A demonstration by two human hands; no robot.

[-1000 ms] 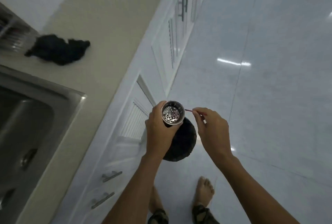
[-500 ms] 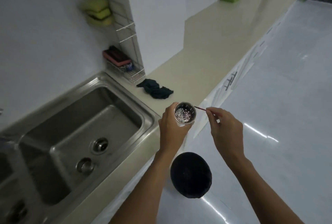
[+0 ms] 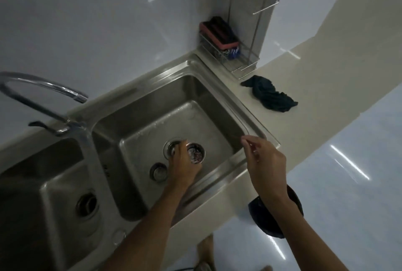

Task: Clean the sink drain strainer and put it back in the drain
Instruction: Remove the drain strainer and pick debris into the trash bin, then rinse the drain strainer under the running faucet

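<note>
The steel-grey sink sits in a pale cream table under a glossy white wall, with a dark teal cloth, a red-and-black sponge, and a perforated silver strainer.

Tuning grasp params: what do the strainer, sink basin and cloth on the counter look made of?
Strainer: likely stainless steel, shiny rim, perforated.
Sink basin: brushed stainless, soft grey sheen.
Cloth: dark fabric, matte, crumpled folds.
</note>
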